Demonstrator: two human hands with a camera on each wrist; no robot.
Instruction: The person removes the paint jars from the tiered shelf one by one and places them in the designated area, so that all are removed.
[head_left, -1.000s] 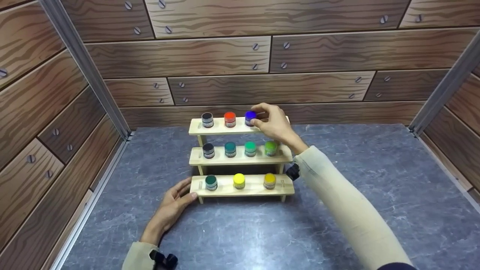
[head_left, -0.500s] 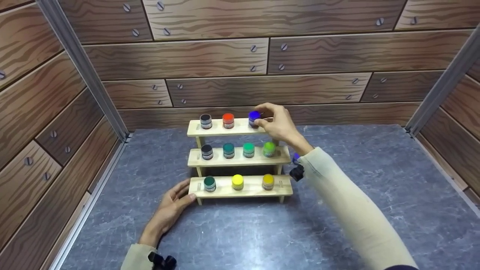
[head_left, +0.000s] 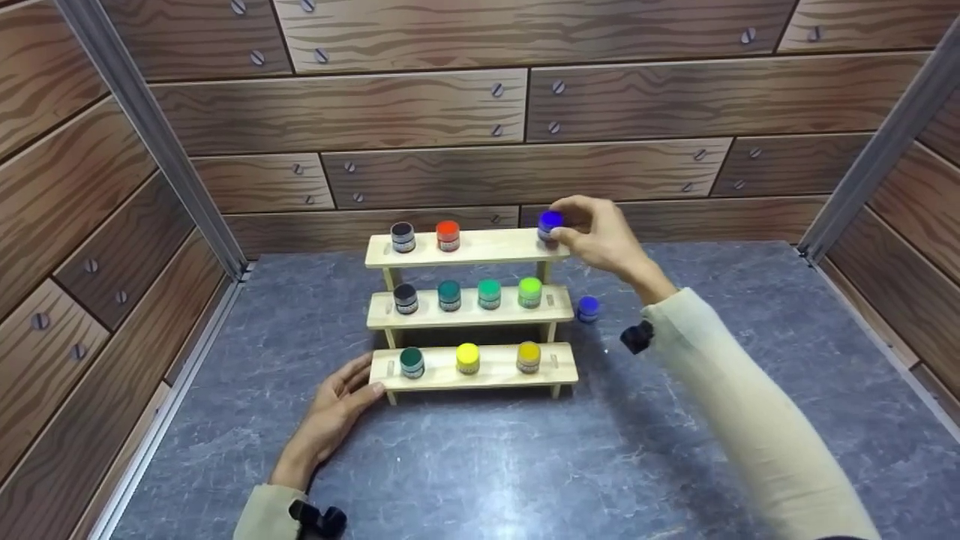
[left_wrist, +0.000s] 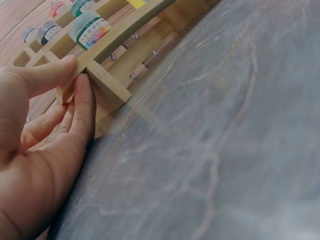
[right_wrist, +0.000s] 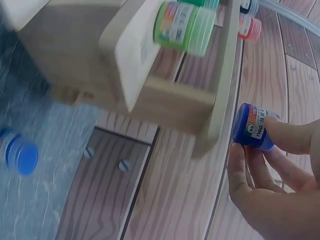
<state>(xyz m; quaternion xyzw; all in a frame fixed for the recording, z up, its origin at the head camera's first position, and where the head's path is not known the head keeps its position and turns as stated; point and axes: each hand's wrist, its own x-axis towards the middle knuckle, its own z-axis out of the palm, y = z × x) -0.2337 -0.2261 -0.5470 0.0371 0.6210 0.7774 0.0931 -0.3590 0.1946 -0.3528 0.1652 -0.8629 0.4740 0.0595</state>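
Observation:
A three-tiered wooden display rack (head_left: 495, 244) stands on the table with small paint jars on every tier. My right hand (head_left: 604, 238) pinches a dark blue paint jar (head_left: 550, 227) between thumb and fingers at the right end of the top tier. In the right wrist view that jar (right_wrist: 252, 126) is tilted and apart from the rack's end. With thumb and fingers, my left hand (head_left: 335, 411) grips the left end of the bottom tier, as the left wrist view shows close up. A black jar (head_left: 403, 238) and a red jar (head_left: 448, 236) share the top tier.
Several jars, black to light green (head_left: 529, 292), line the middle tier. Dark green (head_left: 412, 362), yellow (head_left: 467, 359) and amber (head_left: 528, 358) jars sit on the bottom one. Another blue jar (head_left: 588, 309) stands on the table right of the rack. Wood-patterned walls enclose the back and sides.
My right hand has moved the dark blue jar rightward from beside the red jar to the top tier's right end. The blue jar on the table has come into view. The left hand stays put.

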